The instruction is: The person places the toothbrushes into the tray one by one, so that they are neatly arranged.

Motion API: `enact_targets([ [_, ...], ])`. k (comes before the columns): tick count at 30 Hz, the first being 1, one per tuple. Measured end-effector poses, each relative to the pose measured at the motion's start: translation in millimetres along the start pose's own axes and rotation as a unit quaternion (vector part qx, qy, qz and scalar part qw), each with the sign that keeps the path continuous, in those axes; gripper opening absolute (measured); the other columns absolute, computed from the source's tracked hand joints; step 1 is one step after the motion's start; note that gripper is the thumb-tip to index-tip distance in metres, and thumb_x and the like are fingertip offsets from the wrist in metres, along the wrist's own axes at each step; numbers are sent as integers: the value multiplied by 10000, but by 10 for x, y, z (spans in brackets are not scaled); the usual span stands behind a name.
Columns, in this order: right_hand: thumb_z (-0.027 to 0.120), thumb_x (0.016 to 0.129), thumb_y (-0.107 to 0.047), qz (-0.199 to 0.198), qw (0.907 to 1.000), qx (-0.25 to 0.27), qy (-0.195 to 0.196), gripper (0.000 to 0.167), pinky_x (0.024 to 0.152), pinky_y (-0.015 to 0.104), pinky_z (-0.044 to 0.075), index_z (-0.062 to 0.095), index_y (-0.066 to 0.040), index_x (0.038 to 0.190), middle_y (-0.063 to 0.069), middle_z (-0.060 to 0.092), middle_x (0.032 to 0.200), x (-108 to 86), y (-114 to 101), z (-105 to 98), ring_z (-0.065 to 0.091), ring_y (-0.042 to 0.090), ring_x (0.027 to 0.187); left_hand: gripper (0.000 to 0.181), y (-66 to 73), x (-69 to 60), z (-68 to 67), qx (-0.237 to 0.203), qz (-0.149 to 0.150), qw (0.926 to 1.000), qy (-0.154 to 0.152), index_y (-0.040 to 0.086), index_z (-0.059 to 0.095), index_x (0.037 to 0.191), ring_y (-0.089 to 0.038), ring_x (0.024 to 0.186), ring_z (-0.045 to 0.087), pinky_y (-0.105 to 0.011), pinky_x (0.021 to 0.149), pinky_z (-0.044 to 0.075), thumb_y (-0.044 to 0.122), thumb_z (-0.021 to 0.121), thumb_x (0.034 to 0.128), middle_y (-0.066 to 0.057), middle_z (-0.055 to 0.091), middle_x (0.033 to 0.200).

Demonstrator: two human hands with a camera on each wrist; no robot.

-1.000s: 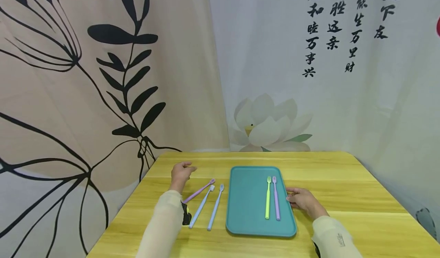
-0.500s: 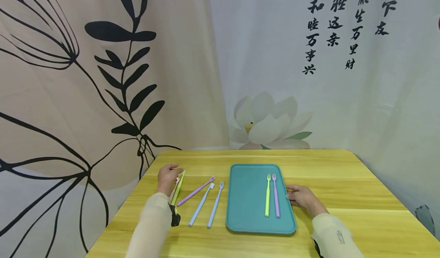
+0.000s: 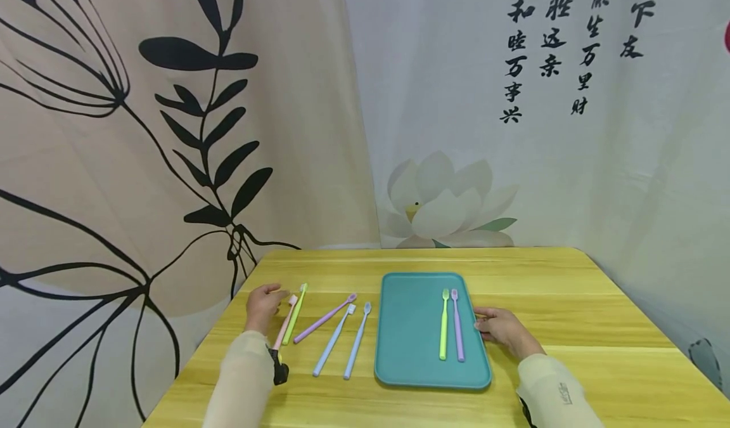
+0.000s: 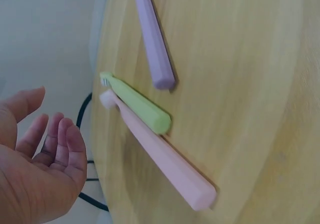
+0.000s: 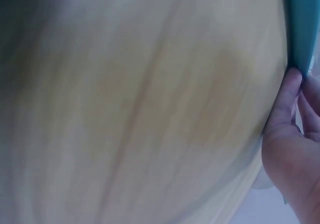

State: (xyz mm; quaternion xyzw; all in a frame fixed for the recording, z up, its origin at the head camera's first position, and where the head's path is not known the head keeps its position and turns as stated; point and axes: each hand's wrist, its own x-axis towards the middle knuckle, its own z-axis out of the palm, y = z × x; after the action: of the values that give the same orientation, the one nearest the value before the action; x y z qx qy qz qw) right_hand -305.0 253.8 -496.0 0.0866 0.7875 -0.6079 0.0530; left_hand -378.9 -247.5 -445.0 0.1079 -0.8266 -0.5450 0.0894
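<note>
My left hand (image 3: 265,306) hovers at the table's left side with nothing in it, fingers loosely bent. Just right of it lie a pink toothbrush (image 3: 285,324) and a green toothbrush (image 3: 295,315), heads close together; the left wrist view shows the pink one (image 4: 162,154) a little apart from my hand (image 4: 45,174). My right hand (image 3: 506,331) holds the right rim of the teal tray (image 3: 407,333), thumb and fingers at its edge (image 5: 301,28) in the right wrist view. Inside the tray a green toothbrush (image 3: 443,326) and a purple toothbrush (image 3: 459,326) lie side by side.
Between my left hand and the tray lie a purple toothbrush (image 3: 324,319) and two blue toothbrushes (image 3: 333,344), (image 3: 357,344). The wooden table (image 3: 593,326) reaches back to a printed curtain (image 3: 319,130). Dark cables (image 4: 89,184) hang past the table's edge in the left wrist view.
My left hand has moved left and towards me, uncovering the green and pink toothbrushes on the table. The right hand has stayed at the tray's rim.
</note>
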Motion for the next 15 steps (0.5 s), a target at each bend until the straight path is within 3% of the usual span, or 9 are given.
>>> enact_targets([
  [6,578,953,40,8,10000,-84,11,486,823,355,557,437,135,1409,240,598,1165,3,-15,-6,625,186,950,462,-90,12,-61,-54,-218,9997,-53,-72,547,1347,-337,972,572,-494,883,487,126,627,937,-258,585,1163],
  [12,580,952,42,17,9999,-111,47,483,820,356,559,443,132,1407,236,603,1151,-12,-21,-2,629,188,942,487,-173,4,-102,-92,-370,9991,-172,-83,533,1356,-273,939,575,-476,901,497,121,645,927,-260,560,1249],
  [15,579,953,41,4,9999,-108,44,482,815,355,559,443,134,1405,228,604,1141,-21,-22,1,629,183,932,497,-196,-2,-122,-281,-431,9984,-237,-101,525,1351,-243,841,574,-432,826,520,95,655,913,-206,619,1073],
])
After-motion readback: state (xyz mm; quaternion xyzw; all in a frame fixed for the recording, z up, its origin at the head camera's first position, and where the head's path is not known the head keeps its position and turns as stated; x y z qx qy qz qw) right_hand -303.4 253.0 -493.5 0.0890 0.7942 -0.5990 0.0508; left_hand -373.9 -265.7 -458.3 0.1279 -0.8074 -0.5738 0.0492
